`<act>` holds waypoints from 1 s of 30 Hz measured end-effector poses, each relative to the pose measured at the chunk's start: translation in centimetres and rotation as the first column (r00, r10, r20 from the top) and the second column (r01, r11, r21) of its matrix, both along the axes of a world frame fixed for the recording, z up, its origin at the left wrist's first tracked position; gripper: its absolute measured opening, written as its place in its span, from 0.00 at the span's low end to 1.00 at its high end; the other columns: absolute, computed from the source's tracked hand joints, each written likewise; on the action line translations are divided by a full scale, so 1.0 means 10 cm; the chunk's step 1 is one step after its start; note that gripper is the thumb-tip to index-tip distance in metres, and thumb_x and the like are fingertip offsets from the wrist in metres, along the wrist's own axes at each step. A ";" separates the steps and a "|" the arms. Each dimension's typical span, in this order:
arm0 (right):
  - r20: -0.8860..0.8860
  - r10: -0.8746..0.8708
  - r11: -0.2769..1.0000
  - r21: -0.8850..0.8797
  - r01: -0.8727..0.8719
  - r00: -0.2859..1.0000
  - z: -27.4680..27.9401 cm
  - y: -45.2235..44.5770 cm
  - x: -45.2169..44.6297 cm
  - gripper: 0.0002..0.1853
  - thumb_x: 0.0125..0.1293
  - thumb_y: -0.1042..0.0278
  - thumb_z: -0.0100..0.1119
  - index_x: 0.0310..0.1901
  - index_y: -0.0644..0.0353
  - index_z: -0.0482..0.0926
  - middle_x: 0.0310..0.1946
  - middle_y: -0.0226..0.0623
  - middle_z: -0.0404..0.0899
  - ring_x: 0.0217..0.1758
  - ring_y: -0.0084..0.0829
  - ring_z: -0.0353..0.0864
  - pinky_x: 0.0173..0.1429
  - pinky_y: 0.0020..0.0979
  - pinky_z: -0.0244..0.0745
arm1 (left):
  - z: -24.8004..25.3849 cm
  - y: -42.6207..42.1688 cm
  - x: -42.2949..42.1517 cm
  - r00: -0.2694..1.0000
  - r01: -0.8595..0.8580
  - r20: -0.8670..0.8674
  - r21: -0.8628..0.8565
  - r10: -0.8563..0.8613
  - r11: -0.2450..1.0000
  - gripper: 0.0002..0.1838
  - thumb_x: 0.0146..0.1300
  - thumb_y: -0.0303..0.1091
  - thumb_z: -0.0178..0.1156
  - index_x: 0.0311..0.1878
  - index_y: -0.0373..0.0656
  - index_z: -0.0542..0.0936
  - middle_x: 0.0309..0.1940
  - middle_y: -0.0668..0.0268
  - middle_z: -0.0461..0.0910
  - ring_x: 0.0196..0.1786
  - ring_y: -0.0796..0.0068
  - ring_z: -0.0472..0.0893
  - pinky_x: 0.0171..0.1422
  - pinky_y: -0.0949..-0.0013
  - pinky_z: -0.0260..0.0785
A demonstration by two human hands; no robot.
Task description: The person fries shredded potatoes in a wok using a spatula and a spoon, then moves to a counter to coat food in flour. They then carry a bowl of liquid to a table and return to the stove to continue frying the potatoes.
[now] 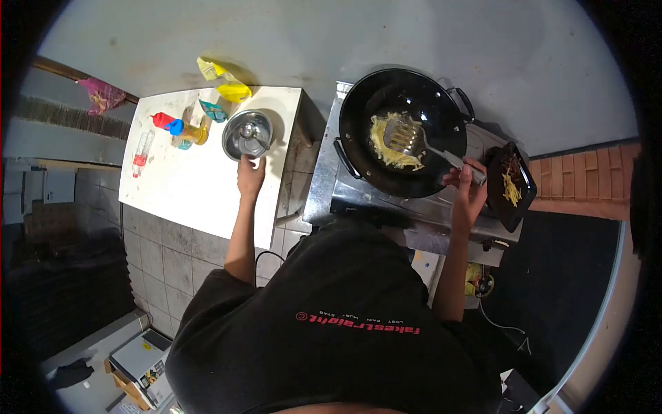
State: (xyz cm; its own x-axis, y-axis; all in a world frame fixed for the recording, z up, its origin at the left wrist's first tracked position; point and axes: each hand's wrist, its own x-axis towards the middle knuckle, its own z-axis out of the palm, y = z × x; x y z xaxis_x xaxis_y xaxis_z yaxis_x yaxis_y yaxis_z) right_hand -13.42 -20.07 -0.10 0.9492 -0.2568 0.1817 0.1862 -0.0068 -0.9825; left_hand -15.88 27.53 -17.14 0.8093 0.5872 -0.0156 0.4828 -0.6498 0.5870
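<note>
The spatula (pixel 448 157) is in the centre right of the frame, its slotted head on pale shredded food (pixel 378 140) inside a black wok (pixel 431 103). The right hand (pixel 469 192) is closed around its handle. The wok sits on a metal stove (pixel 323 172), with a dark tray (pixel 495 188) at the right. Left of centre, the left hand (pixel 250 179) meets the near rim of a metal bowl (pixel 233 143); whether it grips is unclear. Bottles (pixel 163 120) stand and lie farther left on the white desk (pixel 207 190).
</note>
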 end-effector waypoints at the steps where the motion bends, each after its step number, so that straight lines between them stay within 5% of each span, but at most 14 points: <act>1: -0.007 -0.002 1.000 0.022 0.003 1.000 -0.01 0.03 0.00 0.14 0.77 0.63 0.54 0.55 0.66 0.74 0.34 0.40 0.80 0.32 0.26 0.82 0.38 0.30 0.81 | 0.00 -0.01 0.04 0.995 -0.003 -0.102 -0.019 0.001 1.000 0.26 0.60 0.53 0.68 0.50 0.41 0.76 0.44 0.54 0.80 0.47 0.50 0.81 0.49 0.50 0.74; 2: -0.008 0.008 1.000 0.022 -0.008 1.000 -0.03 0.05 0.01 0.14 0.77 0.63 0.54 0.55 0.66 0.74 0.34 0.40 0.80 0.32 0.26 0.82 0.38 0.30 0.81 | -0.13 0.00 0.08 0.998 0.048 -0.051 0.061 -0.045 0.997 0.30 0.59 0.56 0.68 0.53 0.42 0.75 0.49 0.52 0.78 0.50 0.47 0.81 0.51 0.49 0.75; 5: -0.037 0.012 0.998 0.064 -0.010 0.999 -0.04 0.10 0.05 0.14 0.78 0.63 0.54 0.54 0.65 0.74 0.35 0.40 0.80 0.32 0.27 0.82 0.38 0.30 0.81 | -0.13 -0.07 0.29 0.974 0.223 -0.001 0.164 -0.226 0.961 0.30 0.59 0.47 0.70 0.60 0.45 0.71 0.57 0.50 0.72 0.54 0.44 0.79 0.54 0.48 0.75; 9: -0.046 -0.029 0.996 0.084 0.033 0.999 0.03 0.13 0.12 0.15 0.77 0.62 0.54 0.55 0.65 0.74 0.35 0.41 0.80 0.32 0.27 0.83 0.38 0.30 0.81 | -0.34 0.19 0.51 0.907 0.413 -0.024 0.245 -0.420 0.877 0.18 0.61 0.34 0.65 0.53 0.45 0.76 0.56 0.54 0.72 0.53 0.46 0.79 0.52 0.48 0.75; 11: -0.052 -0.054 0.997 0.048 0.056 0.997 0.06 0.11 0.10 0.15 0.77 0.61 0.54 0.55 0.65 0.74 0.35 0.41 0.80 0.32 0.27 0.83 0.37 0.31 0.81 | -0.42 0.28 0.60 0.898 0.432 -0.006 0.215 -0.441 0.876 0.10 0.66 0.30 0.54 0.49 0.44 0.79 0.49 0.52 0.77 0.48 0.43 0.80 0.50 0.45 0.75; 13: -0.035 -0.079 0.994 0.076 0.081 0.996 0.09 0.10 0.09 0.16 0.78 0.60 0.54 0.55 0.65 0.73 0.34 0.41 0.80 0.32 0.28 0.83 0.37 0.31 0.81 | -0.31 0.27 0.60 0.892 0.450 -0.024 0.130 -0.451 0.883 0.11 0.66 0.27 0.55 0.48 0.40 0.82 0.49 0.48 0.79 0.51 0.42 0.80 0.56 0.49 0.72; 18: -0.054 -0.161 0.979 0.121 0.167 0.985 0.00 -0.04 0.01 0.16 0.78 0.58 0.52 0.53 0.65 0.73 0.33 0.41 0.79 0.31 0.28 0.82 0.36 0.31 0.80 | -0.21 0.44 0.58 0.892 0.375 0.150 0.285 -0.427 0.882 0.11 0.69 0.27 0.55 0.48 0.35 0.84 0.48 0.47 0.81 0.50 0.44 0.81 0.54 0.52 0.74; 22: -0.084 -0.227 0.951 0.197 0.239 0.970 -0.10 -0.15 -0.04 0.15 0.78 0.58 0.52 0.50 0.63 0.72 0.31 0.41 0.78 0.29 0.28 0.80 0.34 0.31 0.79 | 0.01 0.55 0.56 0.891 0.241 0.345 0.195 -0.297 0.951 0.11 0.68 0.23 0.56 0.49 0.34 0.84 0.44 0.50 0.82 0.46 0.52 0.83 0.55 0.58 0.74; 25: -0.074 -0.201 0.933 0.290 0.214 0.977 -0.22 -0.25 -0.07 0.13 0.78 0.60 0.50 0.51 0.62 0.71 0.33 0.40 0.78 0.31 0.30 0.80 0.36 0.33 0.79 | -0.04 0.69 0.61 0.904 0.108 0.422 -0.383 0.070 0.917 0.12 0.77 0.30 0.52 0.48 0.34 0.82 0.39 0.60 0.83 0.40 0.71 0.83 0.49 0.68 0.77; 30: -0.106 -0.063 0.872 0.479 0.106 0.992 -0.27 -0.31 -0.14 0.10 0.77 0.64 0.46 0.52 0.58 0.71 0.36 0.41 0.77 0.38 0.32 0.78 0.45 0.35 0.75 | -0.18 0.78 0.61 0.803 0.147 0.527 -0.628 0.279 0.765 0.12 0.79 0.34 0.51 0.49 0.34 0.78 0.39 0.62 0.82 0.40 0.75 0.82 0.48 0.71 0.77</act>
State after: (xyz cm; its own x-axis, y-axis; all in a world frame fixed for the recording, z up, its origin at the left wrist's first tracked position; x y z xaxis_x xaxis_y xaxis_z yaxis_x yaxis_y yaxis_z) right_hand -14.85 -23.14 -2.76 0.9259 -0.3720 -0.0652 0.1229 0.4601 -0.8793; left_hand -9.82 35.29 -18.91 0.7449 0.6653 0.0490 -0.0469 -0.0211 0.9987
